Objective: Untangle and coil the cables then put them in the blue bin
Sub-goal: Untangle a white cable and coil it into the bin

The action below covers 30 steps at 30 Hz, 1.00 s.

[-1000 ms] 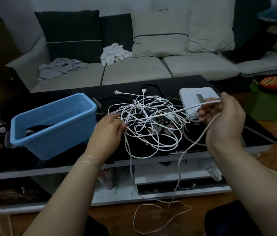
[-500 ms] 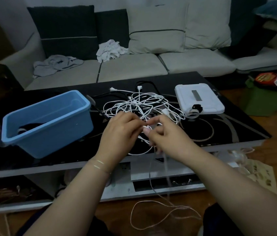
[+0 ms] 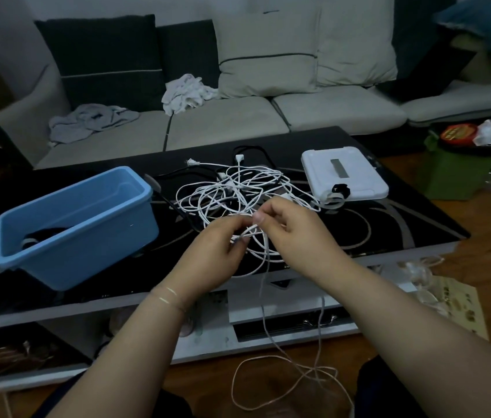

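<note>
A tangle of white cables (image 3: 238,188) lies in the middle of the black glass table (image 3: 389,227). My left hand (image 3: 214,251) and my right hand (image 3: 295,230) meet at the tangle's near edge, and both pinch strands of white cable there. From my hands a long white strand (image 3: 283,363) drops past the table's front edge and loops on the floor. A black cable (image 3: 253,149) lies under the tangle at the back. The blue bin (image 3: 93,236) stands on the table's left side with a dark coiled cable (image 3: 42,233) inside.
A white flat box (image 3: 344,173) with a small bundled cable (image 3: 338,194) sits on the table's right. A sofa with cushions and crumpled cloths is behind. A green box (image 3: 455,173) with clutter stands on the floor at the right. Paper and plastic lie right of the table.
My right hand has come in from the right, where it held a stretched strand, to meet my left hand at the tangle. The long strand now hangs down slack.
</note>
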Available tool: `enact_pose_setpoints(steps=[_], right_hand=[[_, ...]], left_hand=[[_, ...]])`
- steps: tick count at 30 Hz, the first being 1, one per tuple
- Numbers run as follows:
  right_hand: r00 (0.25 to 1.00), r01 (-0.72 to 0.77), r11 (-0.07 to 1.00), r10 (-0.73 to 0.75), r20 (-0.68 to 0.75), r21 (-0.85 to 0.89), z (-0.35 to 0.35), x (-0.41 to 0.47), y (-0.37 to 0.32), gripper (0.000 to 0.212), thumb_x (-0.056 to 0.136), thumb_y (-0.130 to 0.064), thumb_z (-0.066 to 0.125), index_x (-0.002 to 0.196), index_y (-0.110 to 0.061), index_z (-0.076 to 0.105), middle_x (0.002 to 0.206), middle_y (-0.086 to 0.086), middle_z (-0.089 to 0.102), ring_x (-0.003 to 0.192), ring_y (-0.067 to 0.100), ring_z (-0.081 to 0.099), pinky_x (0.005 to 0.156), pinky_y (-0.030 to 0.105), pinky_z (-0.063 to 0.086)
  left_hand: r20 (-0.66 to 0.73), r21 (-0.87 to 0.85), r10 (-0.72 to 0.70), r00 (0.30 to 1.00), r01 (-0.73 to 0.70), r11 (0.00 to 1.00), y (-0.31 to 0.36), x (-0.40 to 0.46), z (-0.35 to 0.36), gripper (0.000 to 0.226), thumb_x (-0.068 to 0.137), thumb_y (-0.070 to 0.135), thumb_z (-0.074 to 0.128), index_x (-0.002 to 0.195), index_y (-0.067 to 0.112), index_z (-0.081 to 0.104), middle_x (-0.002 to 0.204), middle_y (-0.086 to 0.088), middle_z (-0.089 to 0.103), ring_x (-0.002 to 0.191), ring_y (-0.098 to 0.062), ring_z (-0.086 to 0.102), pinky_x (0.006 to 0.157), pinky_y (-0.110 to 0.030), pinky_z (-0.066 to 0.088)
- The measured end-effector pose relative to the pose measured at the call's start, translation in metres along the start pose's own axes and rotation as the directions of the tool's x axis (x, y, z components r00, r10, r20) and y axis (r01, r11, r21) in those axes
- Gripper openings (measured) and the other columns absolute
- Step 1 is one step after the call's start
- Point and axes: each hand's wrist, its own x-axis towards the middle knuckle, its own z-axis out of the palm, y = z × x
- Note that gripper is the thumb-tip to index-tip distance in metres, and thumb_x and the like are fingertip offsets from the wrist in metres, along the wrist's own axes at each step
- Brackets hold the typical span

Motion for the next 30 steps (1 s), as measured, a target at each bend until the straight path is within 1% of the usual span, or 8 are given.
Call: enact_pose_setpoints(steps=[3, 6, 8, 13, 17, 23, 26, 30], right_hand=[[1.0, 0.005, 0.999, -0.005, -0.008, 0.04, -0.002, 0.005, 0.005, 0.019, 0.093, -0.032, 0.057, 0.074, -0.033, 0.056, 0.068, -0.011, 0.064, 0.067, 0.005, 0.059, 0.071, 0.038, 0.051], [0.997, 0.052, 0.995, -0.055, 0.045, 0.081, -0.001, 0.007, 0.008, 0.02, 0.093, -0.029, 0.058, 0.073, -0.032, 0.056, 0.063, -0.013, 0.061, 0.063, 0.001, 0.055, 0.069, 0.035, 0.047], [0.991, 0.095, 0.989, -0.104, 0.081, 0.114, 0.002, 0.005, 0.007, 0.017, 0.093, -0.03, 0.056, 0.076, -0.03, 0.056, 0.062, -0.014, 0.061, 0.063, 0.007, 0.056, 0.071, 0.038, 0.048], [0.984, 0.136, 0.977, -0.153, 0.095, 0.161, 0.009, 0.004, 0.007, 0.014, 0.098, -0.022, 0.049, 0.091, -0.034, 0.051, 0.067, -0.009, 0.062, 0.072, 0.021, 0.06, 0.074, 0.043, 0.049], [0.975, 0.133, 0.962, -0.171, 0.145, 0.24, 0.013, 0.004, 0.007, 0.01, 0.099, -0.014, 0.047, 0.103, -0.023, 0.051, 0.064, -0.014, 0.062, 0.069, 0.003, 0.058, 0.072, 0.021, 0.046], [0.999, 0.007, 0.965, -0.021, 0.049, 0.262, 0.025, 0.01, 0.016, 0.016, 0.098, -0.022, 0.052, 0.083, -0.021, 0.057, 0.058, -0.026, 0.057, 0.057, -0.007, 0.05, 0.059, 0.015, 0.037], [1.0, 0.001, 0.974, -0.007, 0.025, 0.226, 0.033, 0.01, 0.022, 0.024, 0.096, -0.015, 0.053, 0.08, -0.031, 0.061, 0.076, -0.027, 0.065, 0.079, -0.006, 0.058, 0.076, 0.02, 0.045], [0.998, 0.059, 0.985, -0.057, -0.019, 0.163, 0.038, 0.007, 0.025, 0.026, 0.098, -0.024, 0.048, 0.075, -0.035, 0.053, 0.073, -0.028, 0.06, 0.07, -0.007, 0.054, 0.069, 0.021, 0.041]], left_hand=[[0.193, -0.453, -0.034, 0.981, 0.12, 0.883, 0.008, -0.002, -0.004, 0.011, 0.096, 0.015, 0.057, 0.105, 0.011, 0.062, 0.076, 0.007, 0.07, 0.07, -0.009, 0.063, 0.065, -0.023, 0.051], [0.27, -0.678, -0.091, 0.958, 0.257, 0.689, 0.015, -0.003, -0.004, 0.046, 0.091, 0.044, 0.038, 0.094, 0.004, 0.061, 0.058, -0.001, 0.055, 0.056, -0.016, 0.054, 0.062, -0.026, 0.05], [0.308, -0.772, -0.134, 0.942, 0.329, 0.543, 0.017, -0.002, -0.003, 0.052, 0.089, 0.049, 0.035, 0.087, 0.002, 0.058, 0.053, -0.001, 0.044, 0.05, -0.015, 0.043, 0.055, -0.026, 0.048], [0.474, -0.804, -0.084, 0.877, 0.469, 0.365, 0.013, -0.002, -0.008, 0.037, 0.092, 0.041, 0.039, 0.085, 0.008, 0.055, 0.047, 0.006, 0.027, 0.041, -0.006, 0.021, 0.041, -0.016, 0.027], [0.512, -0.816, -0.05, 0.857, 0.504, 0.283, 0.01, -0.005, -0.01, 0.03, 0.092, 0.03, 0.042, 0.078, 0.009, 0.058, 0.053, 0.002, 0.035, 0.046, -0.007, 0.031, 0.045, -0.018, 0.033], [0.506, -0.861, -0.079, 0.859, 0.509, 0.013, 0.007, -0.001, -0.017, 0.034, 0.091, 0.033, 0.043, 0.075, 0.014, 0.066, 0.05, 0.009, 0.018, 0.045, -0.004, 0.011, 0.036, -0.013, 0.016], [0.498, -0.864, -0.093, 0.862, 0.503, 0.033, 0.003, -0.001, -0.018, 0.034, 0.091, 0.036, 0.041, 0.08, 0.01, 0.061, 0.049, 0.008, 0.014, 0.044, -0.005, 0.009, 0.034, -0.012, 0.015], [0.454, -0.888, -0.094, 0.886, 0.459, 0.04, 0.002, -0.005, -0.013, 0.026, 0.089, 0.033, 0.045, 0.086, 0.01, 0.057, 0.048, 0.009, 0.042, 0.039, -0.002, 0.027, 0.034, -0.011, 0.026]])
